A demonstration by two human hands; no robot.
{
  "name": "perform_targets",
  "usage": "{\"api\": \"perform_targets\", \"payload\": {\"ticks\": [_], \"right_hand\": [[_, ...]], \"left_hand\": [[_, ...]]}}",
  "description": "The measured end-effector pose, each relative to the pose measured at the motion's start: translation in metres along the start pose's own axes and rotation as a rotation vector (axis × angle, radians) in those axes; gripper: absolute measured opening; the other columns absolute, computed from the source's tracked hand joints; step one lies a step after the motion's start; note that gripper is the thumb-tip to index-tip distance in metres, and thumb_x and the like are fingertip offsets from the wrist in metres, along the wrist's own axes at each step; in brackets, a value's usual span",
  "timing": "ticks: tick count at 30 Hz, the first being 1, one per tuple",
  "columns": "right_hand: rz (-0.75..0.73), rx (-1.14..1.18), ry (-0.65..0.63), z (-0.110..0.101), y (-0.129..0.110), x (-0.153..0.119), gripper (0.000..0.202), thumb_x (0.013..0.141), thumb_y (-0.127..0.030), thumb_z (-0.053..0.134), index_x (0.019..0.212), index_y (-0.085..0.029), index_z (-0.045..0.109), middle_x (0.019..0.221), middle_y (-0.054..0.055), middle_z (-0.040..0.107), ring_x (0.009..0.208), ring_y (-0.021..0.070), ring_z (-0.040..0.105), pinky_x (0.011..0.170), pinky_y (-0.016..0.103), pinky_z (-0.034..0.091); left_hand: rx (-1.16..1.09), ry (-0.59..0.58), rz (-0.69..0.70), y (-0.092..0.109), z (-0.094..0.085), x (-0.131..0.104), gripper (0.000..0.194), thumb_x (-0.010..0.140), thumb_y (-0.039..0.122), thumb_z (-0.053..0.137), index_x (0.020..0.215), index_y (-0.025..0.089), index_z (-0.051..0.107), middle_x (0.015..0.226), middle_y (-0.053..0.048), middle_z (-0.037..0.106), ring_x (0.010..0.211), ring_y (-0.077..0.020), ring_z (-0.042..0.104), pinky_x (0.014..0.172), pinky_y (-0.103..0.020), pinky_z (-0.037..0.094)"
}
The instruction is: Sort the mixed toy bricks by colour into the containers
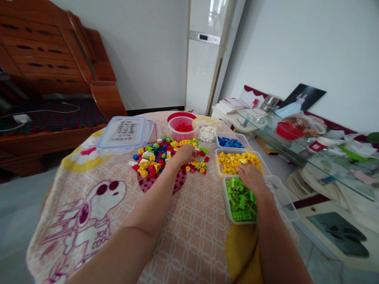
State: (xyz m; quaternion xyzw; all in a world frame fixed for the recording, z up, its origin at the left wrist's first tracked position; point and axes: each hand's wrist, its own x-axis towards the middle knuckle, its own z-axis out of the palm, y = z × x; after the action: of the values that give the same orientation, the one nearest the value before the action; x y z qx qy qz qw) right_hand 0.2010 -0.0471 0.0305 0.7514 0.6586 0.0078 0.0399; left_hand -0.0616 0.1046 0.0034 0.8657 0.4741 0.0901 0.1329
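Note:
A loose pile of mixed toy building bricks in red, yellow, blue, green and white lies on the table. My left hand is at the pile's right part, its fingers curled down among the bricks; what they grip is hidden. Over the near edge of the box of yellow bricks is my right hand, fingers bent together, with anything in them too small to make out. Just below it stands a box of green bricks, partly covered by my right forearm.
Farther back stand a box of blue bricks, a heap of white bricks and a round tub of red bricks. Stacked clear lids lie at the back left. A cluttered glass-topped stand is to the right.

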Motion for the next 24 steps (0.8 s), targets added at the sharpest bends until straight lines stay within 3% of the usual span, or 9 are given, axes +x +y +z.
{"api": "perform_targets", "payload": {"ticks": [10, 14, 18, 24], "right_hand": [[-0.002, 0.011, -0.005, 0.001, 0.001, 0.001, 0.041, 0.105, -0.027, 0.037, 0.104, -0.013, 0.075, 0.111, 0.015, 0.075, 0.102, 0.0229, 0.067, 0.089, 0.028, 0.042], [0.008, 0.017, -0.009, -0.001, -0.001, 0.000, 0.039, 0.104, -0.026, 0.038, 0.105, -0.013, 0.075, 0.111, 0.015, 0.075, 0.103, 0.0227, 0.067, 0.089, 0.028, 0.042], [0.007, 0.017, -0.001, 0.001, 0.000, 0.000, 0.040, 0.104, -0.027, 0.037, 0.103, -0.014, 0.075, 0.110, 0.015, 0.075, 0.102, 0.0222, 0.067, 0.089, 0.028, 0.042], [-0.009, 0.013, -0.006, 0.001, 0.001, 0.001, 0.040, 0.105, -0.026, 0.037, 0.103, -0.013, 0.075, 0.111, 0.015, 0.075, 0.103, 0.0226, 0.067, 0.091, 0.028, 0.042]], "left_hand": [[-0.068, 0.022, 0.016, 0.006, -0.003, -0.004, 0.020, 0.069, 0.008, 0.063, 0.077, 0.016, 0.079, 0.076, -0.006, 0.076, 0.073, -0.0193, 0.068, 0.068, -0.025, 0.048], [-0.116, 0.109, 0.028, 0.009, -0.007, -0.003, 0.018, 0.073, 0.011, 0.063, 0.083, 0.015, 0.078, 0.080, -0.005, 0.076, 0.074, -0.0180, 0.068, 0.070, -0.025, 0.049], [-0.222, 0.123, 0.087, 0.022, -0.008, -0.003, 0.016, 0.076, 0.016, 0.064, 0.087, 0.015, 0.076, 0.077, -0.003, 0.075, 0.071, -0.0153, 0.066, 0.067, -0.023, 0.048], [-0.383, 0.138, 0.214, 0.054, -0.002, -0.005, 0.015, 0.077, 0.010, 0.064, 0.088, 0.013, 0.073, 0.077, -0.002, 0.073, 0.070, -0.0129, 0.065, 0.067, -0.021, 0.048]]}}
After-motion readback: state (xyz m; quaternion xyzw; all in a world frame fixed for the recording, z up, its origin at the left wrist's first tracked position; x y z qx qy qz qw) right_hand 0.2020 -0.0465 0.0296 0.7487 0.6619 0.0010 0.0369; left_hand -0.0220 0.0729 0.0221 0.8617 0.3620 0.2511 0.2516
